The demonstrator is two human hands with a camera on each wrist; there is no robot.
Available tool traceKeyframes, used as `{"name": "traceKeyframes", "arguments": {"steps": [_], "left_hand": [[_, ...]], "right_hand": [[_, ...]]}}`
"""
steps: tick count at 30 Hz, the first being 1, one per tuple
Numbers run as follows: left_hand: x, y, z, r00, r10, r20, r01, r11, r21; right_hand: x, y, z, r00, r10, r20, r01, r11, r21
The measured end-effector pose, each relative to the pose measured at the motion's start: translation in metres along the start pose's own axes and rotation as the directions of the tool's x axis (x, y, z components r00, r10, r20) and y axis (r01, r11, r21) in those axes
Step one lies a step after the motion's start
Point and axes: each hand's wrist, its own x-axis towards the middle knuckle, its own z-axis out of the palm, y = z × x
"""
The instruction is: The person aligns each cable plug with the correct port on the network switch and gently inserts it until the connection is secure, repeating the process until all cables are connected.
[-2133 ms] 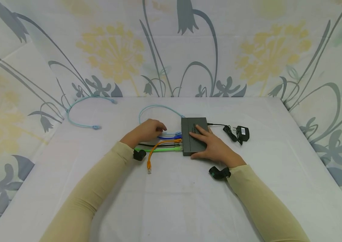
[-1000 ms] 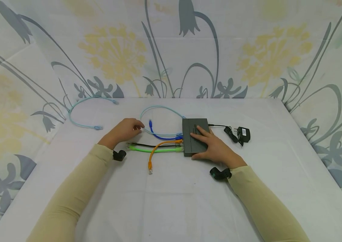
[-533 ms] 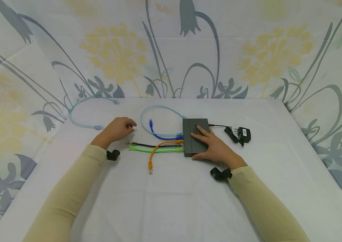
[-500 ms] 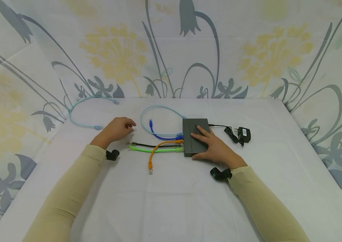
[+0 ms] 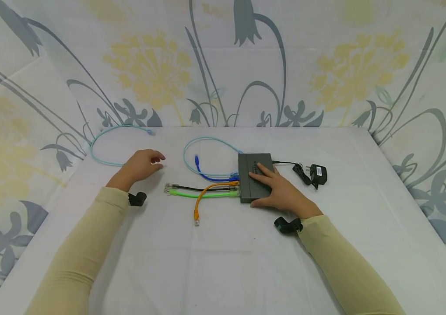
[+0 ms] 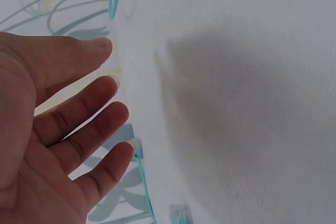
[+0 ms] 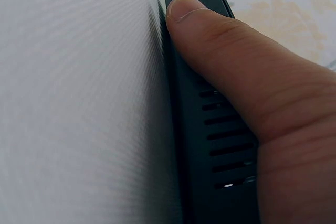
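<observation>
My right hand [image 5: 283,194] holds a dark grey network switch [image 5: 246,186], fingers spread over its top. Its thumb [image 7: 210,35] presses along the vented side. Several network cables run from the switch's left side: a blue cable [image 5: 215,180], an orange cable [image 5: 203,192], a black cable [image 5: 191,189] and a green cable [image 5: 203,196], each with a loose plug end. One light blue cable [image 5: 185,151] loops from that side round to the back. My left hand [image 5: 138,165] hovers with nothing in it, fingers loosely bent, overlapping one end of a separate light blue cable [image 5: 100,135].
A black power adapter [image 5: 318,175] with a bundled cord [image 5: 300,174] lies right of the switch, its lead plugged in there. A white cloth covers the table [image 5: 223,267]. A flower-patterned backdrop [image 5: 223,65] stands behind and at both sides.
My left hand has moved left from the cables beside the switch towards the separate light blue cable, uncovering the plug ends of the blue, black and green cables. My right hand has stayed on the switch.
</observation>
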Motion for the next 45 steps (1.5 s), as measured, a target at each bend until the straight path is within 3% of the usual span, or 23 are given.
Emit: {"name": "traceKeyframes", "arguments": {"steps": [19, 45], "left_hand": [[-0.007, -0.024, -0.011, 0.998, -0.05, -0.029, 0.05, 0.999, 0.003], [-0.017, -0.048, -0.021, 0.995, -0.099, 0.007, 0.099, 0.994, 0.052]], "right_hand": [[0.0, 0.0, -0.001, 1.0, -0.009, -0.004, 0.009, 1.0, -0.008], [0.0, -0.001, 0.0, 1.0, 0.0, 0.002, 0.0, 1.0, -0.004]]}}
